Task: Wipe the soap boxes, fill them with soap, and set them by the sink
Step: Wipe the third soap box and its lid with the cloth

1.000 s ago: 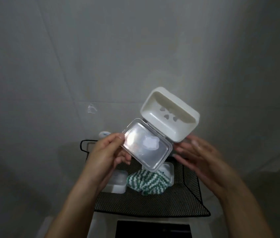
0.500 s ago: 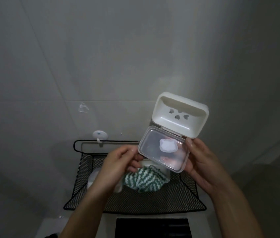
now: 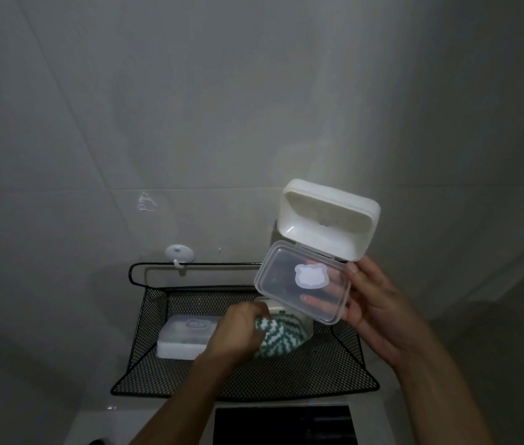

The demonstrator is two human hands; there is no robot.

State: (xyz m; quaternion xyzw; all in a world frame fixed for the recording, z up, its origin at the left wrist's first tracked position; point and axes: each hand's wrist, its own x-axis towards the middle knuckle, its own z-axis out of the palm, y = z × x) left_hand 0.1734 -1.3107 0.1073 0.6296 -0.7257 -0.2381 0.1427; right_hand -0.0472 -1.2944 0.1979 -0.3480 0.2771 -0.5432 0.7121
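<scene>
My right hand [image 3: 373, 303] holds an open white soap box [image 3: 328, 221] up in front of the wall, fingers under its clear hinged lid [image 3: 302, 282], which bears a white bear-shaped mark. My left hand [image 3: 238, 329] is down in the black mesh basket [image 3: 334, 374], fingers curled on a green-and-white striped cloth [image 3: 281, 337]. A second soap box [image 3: 183, 335], lid down, lies at the basket's left. A third white box [image 3: 275, 305] peeks out behind the cloth, mostly hidden.
The basket hangs by a black wire frame [image 3: 138, 271] from a white wall hook [image 3: 178, 253] on the grey tiled wall. Below it are a white surface [image 3: 119, 419] and a dark rectangular panel [image 3: 286, 425].
My left hand let go of the open box's lid and dropped into the basket onto the striped cloth. My right hand now holds the open box alone, shifted right.
</scene>
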